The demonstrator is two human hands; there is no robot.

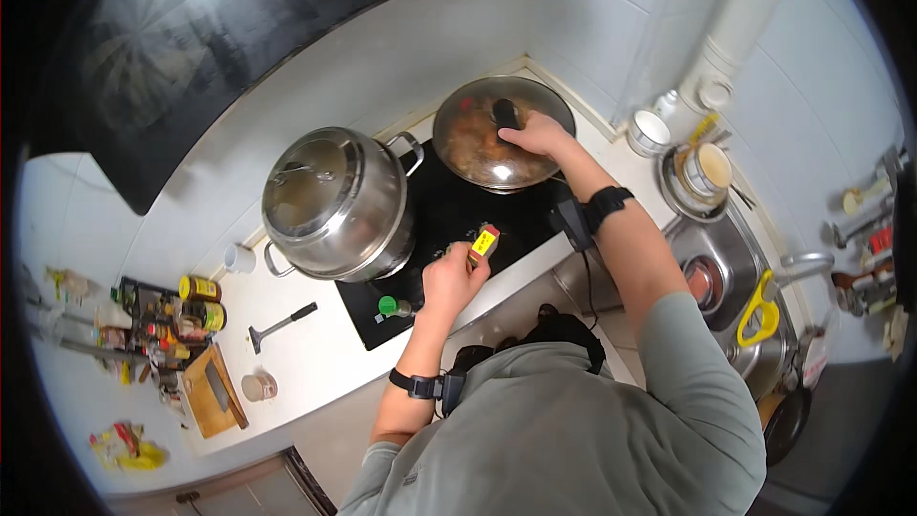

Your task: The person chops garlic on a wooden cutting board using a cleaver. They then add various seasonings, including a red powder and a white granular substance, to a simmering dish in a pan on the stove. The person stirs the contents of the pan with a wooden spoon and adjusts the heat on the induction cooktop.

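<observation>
My right hand (pixel 542 135) holds the black handle (pixel 505 113) of a domed glass lid (pixel 466 140). Reddish-brown food shows through the glass, and the lid covers a pan on the far side of the black cooktop (pixel 444 208). Over the cooktop's front part, my left hand (pixel 453 278) pinches a small reddish block with a bright yellow label (pixel 485 242) that bears writing. Close to that wrist is a small jar with a green cap (pixel 391 306). A large lidded steel pot (pixel 344 208) stands left of both hands.
On the left counter lie a black-handled scraper (pixel 283 326), a lidded jar (pixel 259 386) and a wooden board (pixel 208 401) with a knife. Bottles and jars crowd a rack (pixel 161 322). Stacked bowls (pixel 706 172) stand beside the steel sink (pixel 723 244) at right. The range hood (pixel 215 36) overhangs.
</observation>
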